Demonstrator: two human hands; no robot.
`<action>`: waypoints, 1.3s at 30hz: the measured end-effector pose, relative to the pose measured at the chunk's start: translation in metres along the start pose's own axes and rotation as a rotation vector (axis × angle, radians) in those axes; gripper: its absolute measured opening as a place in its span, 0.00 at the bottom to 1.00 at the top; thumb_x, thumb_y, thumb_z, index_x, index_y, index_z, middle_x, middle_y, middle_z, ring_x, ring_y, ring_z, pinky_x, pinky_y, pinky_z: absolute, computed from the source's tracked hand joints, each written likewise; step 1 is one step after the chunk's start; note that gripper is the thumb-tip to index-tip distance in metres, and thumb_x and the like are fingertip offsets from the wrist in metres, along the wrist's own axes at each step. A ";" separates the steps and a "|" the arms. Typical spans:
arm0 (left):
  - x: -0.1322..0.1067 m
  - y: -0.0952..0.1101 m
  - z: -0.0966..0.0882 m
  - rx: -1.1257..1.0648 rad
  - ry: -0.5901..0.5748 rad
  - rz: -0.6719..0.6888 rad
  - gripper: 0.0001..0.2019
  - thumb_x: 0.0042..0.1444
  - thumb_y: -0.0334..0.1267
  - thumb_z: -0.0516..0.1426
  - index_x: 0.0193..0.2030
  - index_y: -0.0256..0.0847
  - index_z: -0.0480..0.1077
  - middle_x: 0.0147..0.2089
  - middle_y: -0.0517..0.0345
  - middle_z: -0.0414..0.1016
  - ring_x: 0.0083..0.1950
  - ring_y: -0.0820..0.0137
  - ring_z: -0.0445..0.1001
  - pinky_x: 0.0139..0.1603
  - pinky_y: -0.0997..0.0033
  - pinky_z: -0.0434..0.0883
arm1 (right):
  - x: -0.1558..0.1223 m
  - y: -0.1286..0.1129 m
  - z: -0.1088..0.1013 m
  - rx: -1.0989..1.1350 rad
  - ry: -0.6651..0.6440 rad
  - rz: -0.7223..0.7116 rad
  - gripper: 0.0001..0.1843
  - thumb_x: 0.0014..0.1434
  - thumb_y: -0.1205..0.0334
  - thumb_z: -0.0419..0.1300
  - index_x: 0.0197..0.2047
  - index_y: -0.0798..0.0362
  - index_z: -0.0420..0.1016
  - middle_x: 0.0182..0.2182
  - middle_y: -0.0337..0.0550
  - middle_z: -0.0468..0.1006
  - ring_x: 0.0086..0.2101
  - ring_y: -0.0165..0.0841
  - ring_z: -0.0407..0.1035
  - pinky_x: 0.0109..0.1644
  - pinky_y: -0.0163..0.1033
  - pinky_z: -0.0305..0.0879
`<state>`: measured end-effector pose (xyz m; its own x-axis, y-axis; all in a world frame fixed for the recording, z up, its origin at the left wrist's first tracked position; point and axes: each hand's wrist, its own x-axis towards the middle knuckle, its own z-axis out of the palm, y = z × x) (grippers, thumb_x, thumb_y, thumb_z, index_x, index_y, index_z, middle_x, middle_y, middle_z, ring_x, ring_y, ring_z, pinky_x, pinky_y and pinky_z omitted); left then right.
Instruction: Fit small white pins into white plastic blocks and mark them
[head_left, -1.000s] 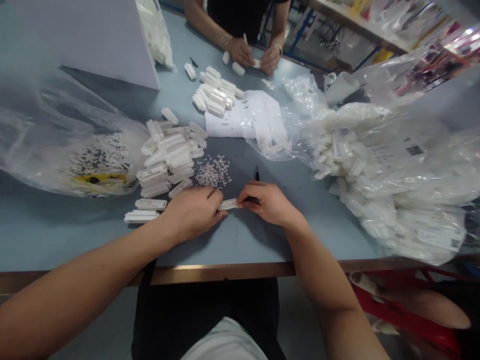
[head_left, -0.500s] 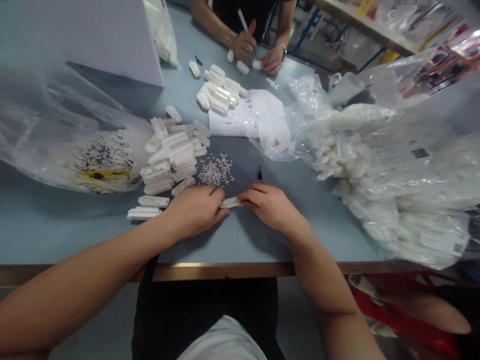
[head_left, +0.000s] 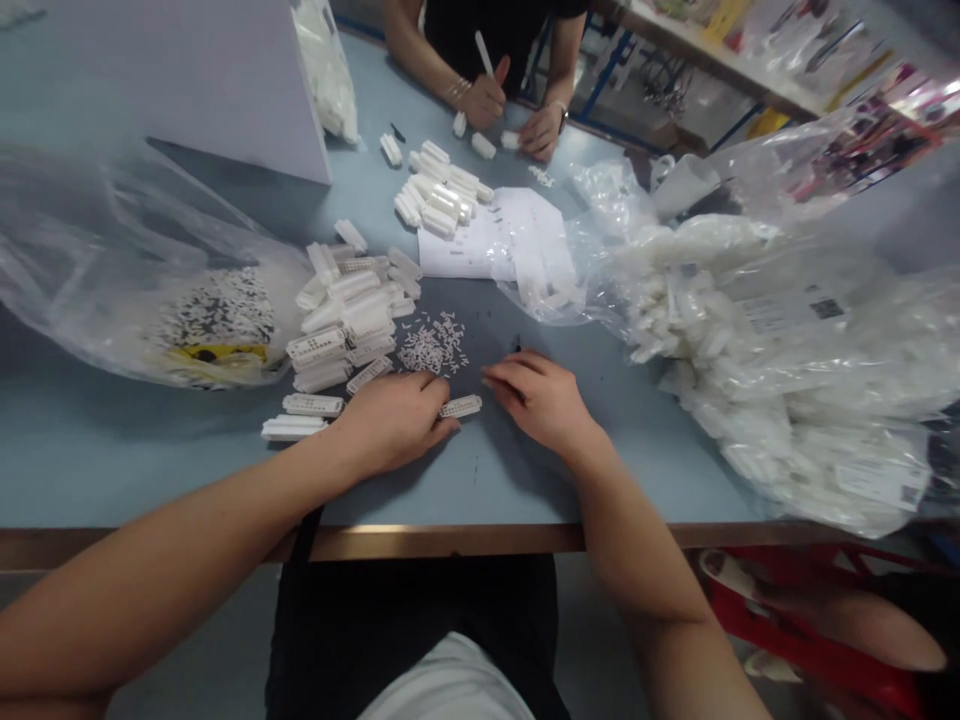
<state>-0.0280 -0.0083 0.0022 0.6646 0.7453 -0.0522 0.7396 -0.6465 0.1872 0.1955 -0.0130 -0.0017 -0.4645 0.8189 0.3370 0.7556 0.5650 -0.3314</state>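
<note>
My left hand (head_left: pixel 394 420) pinches one end of a narrow white plastic piece with rows of small holes (head_left: pixel 461 406), flat above the blue table. Just right of its free end is my right hand (head_left: pixel 544 400), fingers curled together and apart from the piece. A thin dark object (head_left: pixel 517 342) shows beyond the right knuckles; whether the hand grips it is hidden. Past my left fingers lies a heap of tiny white pegs (head_left: pixel 433 345). Similar white plastic pieces (head_left: pixel 360 300) are piled beyond my left wrist.
A clear bag of small white parts (head_left: pixel 217 310) lies left, large plastic bags (head_left: pixel 787 320) right. Across the table a person's hand (head_left: pixel 484 100) holds a white pen near more white pieces (head_left: pixel 442 190). A paper sheet (head_left: pixel 457 255) lies mid-table. The table's edge (head_left: pixel 450 541) is near me.
My right hand has let go of the white piece's right end and drawn slightly away to the right. My left hand still holds the piece at its left end.
</note>
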 end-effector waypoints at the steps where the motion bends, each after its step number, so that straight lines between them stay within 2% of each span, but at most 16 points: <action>1: 0.000 0.000 -0.001 0.004 -0.009 -0.002 0.16 0.63 0.48 0.53 0.42 0.37 0.72 0.37 0.48 0.76 0.39 0.58 0.77 0.38 0.62 0.70 | 0.003 0.002 0.005 0.000 0.022 0.047 0.11 0.66 0.66 0.54 0.44 0.51 0.78 0.37 0.45 0.79 0.39 0.34 0.70 0.46 0.39 0.68; 6: 0.000 0.001 -0.001 -0.001 -0.010 -0.005 0.16 0.62 0.48 0.53 0.42 0.37 0.72 0.37 0.48 0.76 0.40 0.58 0.77 0.39 0.61 0.70 | 0.020 0.006 0.026 -0.093 -0.115 0.082 0.11 0.63 0.70 0.55 0.42 0.53 0.78 0.38 0.48 0.77 0.41 0.37 0.68 0.49 0.41 0.66; 11: -0.001 -0.002 0.003 -0.035 -0.004 -0.001 0.15 0.62 0.48 0.53 0.41 0.38 0.72 0.39 0.49 0.77 0.40 0.58 0.77 0.40 0.61 0.70 | 0.027 0.004 0.033 -0.205 -0.167 0.101 0.11 0.63 0.70 0.53 0.37 0.54 0.77 0.35 0.48 0.75 0.40 0.38 0.67 0.48 0.41 0.63; 18: -0.001 -0.002 0.004 -0.044 -0.001 -0.008 0.15 0.62 0.47 0.53 0.42 0.38 0.72 0.39 0.48 0.77 0.40 0.59 0.77 0.39 0.62 0.70 | 0.024 0.007 0.030 -0.100 -0.116 0.149 0.08 0.61 0.72 0.54 0.36 0.55 0.75 0.34 0.46 0.74 0.38 0.37 0.66 0.45 0.40 0.63; 23: -0.001 -0.001 0.003 -0.028 -0.010 -0.016 0.16 0.62 0.48 0.52 0.42 0.37 0.72 0.39 0.47 0.77 0.39 0.58 0.77 0.39 0.61 0.70 | 0.024 0.007 0.031 -0.066 -0.134 0.065 0.08 0.63 0.70 0.55 0.40 0.55 0.76 0.37 0.49 0.75 0.41 0.38 0.66 0.49 0.43 0.64; 30: -0.002 0.000 -0.001 -0.024 -0.017 -0.022 0.15 0.62 0.47 0.53 0.41 0.36 0.72 0.38 0.46 0.77 0.39 0.57 0.77 0.39 0.60 0.70 | 0.024 0.005 0.036 -0.216 -0.175 0.018 0.10 0.64 0.71 0.53 0.39 0.55 0.76 0.35 0.49 0.74 0.40 0.38 0.66 0.48 0.43 0.64; 36: -0.003 -0.002 0.000 -0.031 -0.001 -0.008 0.14 0.62 0.46 0.53 0.40 0.37 0.72 0.36 0.47 0.76 0.38 0.58 0.77 0.39 0.61 0.70 | 0.024 0.003 0.033 -0.148 -0.092 0.082 0.09 0.60 0.73 0.53 0.39 0.54 0.73 0.35 0.48 0.75 0.39 0.38 0.66 0.46 0.42 0.63; 39: -0.003 -0.004 0.002 -0.025 0.009 -0.014 0.14 0.62 0.47 0.53 0.40 0.38 0.72 0.37 0.48 0.76 0.38 0.58 0.77 0.38 0.61 0.70 | 0.023 0.003 0.030 -0.098 -0.096 0.125 0.10 0.59 0.75 0.52 0.39 0.54 0.71 0.34 0.47 0.74 0.38 0.38 0.66 0.44 0.41 0.63</action>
<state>-0.0322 -0.0083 -0.0007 0.6533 0.7557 -0.0457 0.7457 -0.6319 0.2111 0.1729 0.0108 -0.0212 -0.4028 0.8905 0.2117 0.8492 0.4499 -0.2767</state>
